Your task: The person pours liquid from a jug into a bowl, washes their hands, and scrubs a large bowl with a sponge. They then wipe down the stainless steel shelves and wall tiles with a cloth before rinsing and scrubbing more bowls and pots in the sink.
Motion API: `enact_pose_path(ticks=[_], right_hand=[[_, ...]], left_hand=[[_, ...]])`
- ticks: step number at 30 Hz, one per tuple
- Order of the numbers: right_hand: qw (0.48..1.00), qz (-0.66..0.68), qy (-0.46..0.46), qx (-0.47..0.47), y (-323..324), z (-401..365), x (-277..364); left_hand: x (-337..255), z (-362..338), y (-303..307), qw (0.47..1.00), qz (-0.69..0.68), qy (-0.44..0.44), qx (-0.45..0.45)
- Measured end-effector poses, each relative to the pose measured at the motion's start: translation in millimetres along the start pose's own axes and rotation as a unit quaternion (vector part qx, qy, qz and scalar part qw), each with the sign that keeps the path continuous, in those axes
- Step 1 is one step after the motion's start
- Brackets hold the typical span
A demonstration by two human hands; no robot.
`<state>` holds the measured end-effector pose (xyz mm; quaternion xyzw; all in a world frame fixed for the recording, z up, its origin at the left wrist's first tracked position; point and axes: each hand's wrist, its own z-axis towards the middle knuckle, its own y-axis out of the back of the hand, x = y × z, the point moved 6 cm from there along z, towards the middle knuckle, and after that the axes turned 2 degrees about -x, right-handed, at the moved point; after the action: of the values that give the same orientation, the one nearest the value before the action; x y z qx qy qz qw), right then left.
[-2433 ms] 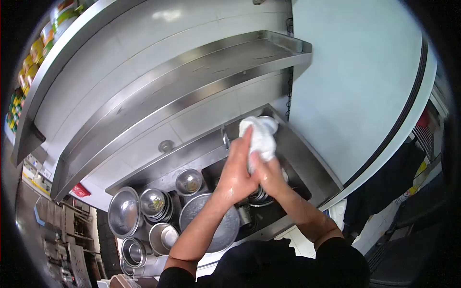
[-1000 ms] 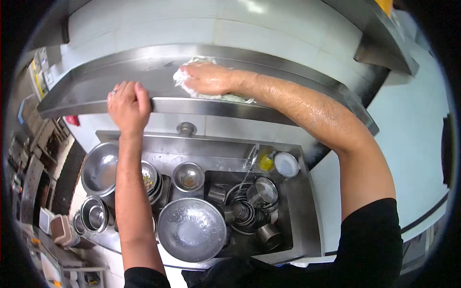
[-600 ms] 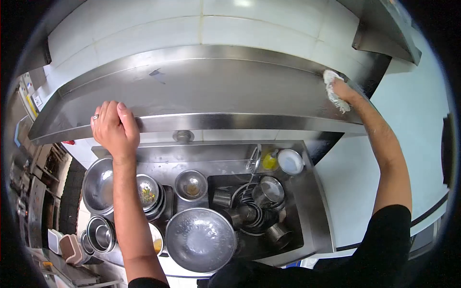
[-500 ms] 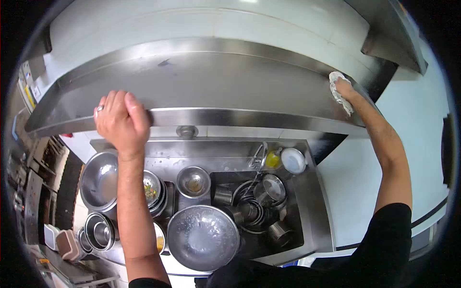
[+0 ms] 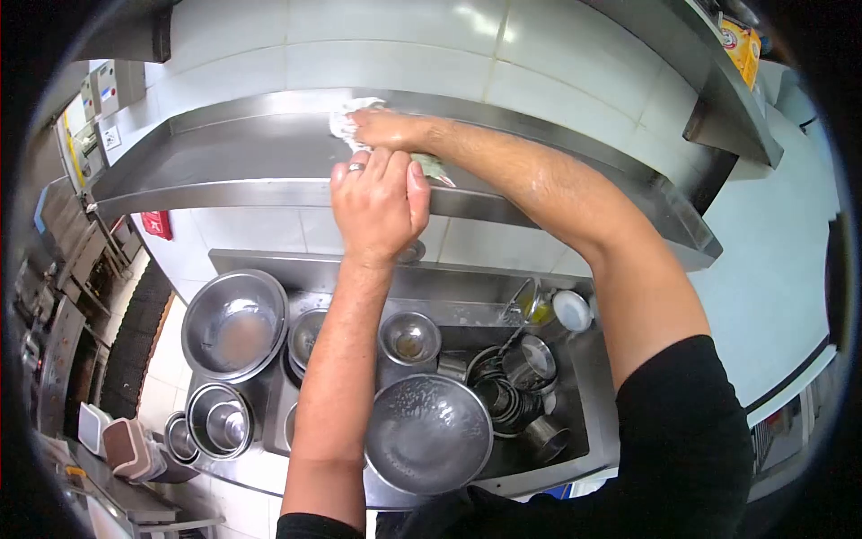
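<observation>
A long steel shelf [image 5: 260,148] runs along the tiled wall. My left hand [image 5: 377,202], with a ring on one finger, is wrapped round the shelf's front edge near its middle. Just behind it, my right hand [image 5: 382,128] presses a white cloth [image 5: 346,121] onto the shelf surface towards the back edge. Part of the cloth is hidden under the fingers. Something greenish [image 5: 431,167] lies on the shelf beneath my right forearm, partly hidden.
Below the shelf is a steel sink [image 5: 575,395] with pots [image 5: 543,437]. A large bowl [image 5: 429,433] sits in front, another bowl [image 5: 235,325] at the left. A second shelf [image 5: 718,81] juts out at the upper right, with a yellow packet [image 5: 741,49].
My right hand has swept the cloth from the shelf's right end leftwards to beside my left hand. The view has shifted, and my left hand still holds the front edge.
</observation>
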<state>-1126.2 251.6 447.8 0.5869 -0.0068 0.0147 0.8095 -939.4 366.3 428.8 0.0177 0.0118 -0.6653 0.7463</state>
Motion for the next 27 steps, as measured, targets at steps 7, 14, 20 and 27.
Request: enact_pose_path(ticks=[7, 14, 20, 27], right_hand=[[0.975, 0.222, -0.004, -0.011, 52.9, -89.2, 43.0], [0.761, 0.582, -0.186, -0.218, 126.0, -215.0, -52.7], [0.774, 0.541, -0.183, -0.273, 183.9, -301.3, -59.6], [0.850, 0.152, -0.392, -0.319, 300.2, -484.9, -121.1]], left_hand=[[1.0, 1.4, 1.8, 0.999, -0.017, -0.001, 0.035], [27.3, 25.9, 14.8, 0.957, -0.140, 0.236, 0.095], [30.8, 34.5, -49.2, 0.890, 0.130, 0.130, 0.416], [36.8, 44.2, -79.3, 0.863, 0.002, 0.104, 0.495]])
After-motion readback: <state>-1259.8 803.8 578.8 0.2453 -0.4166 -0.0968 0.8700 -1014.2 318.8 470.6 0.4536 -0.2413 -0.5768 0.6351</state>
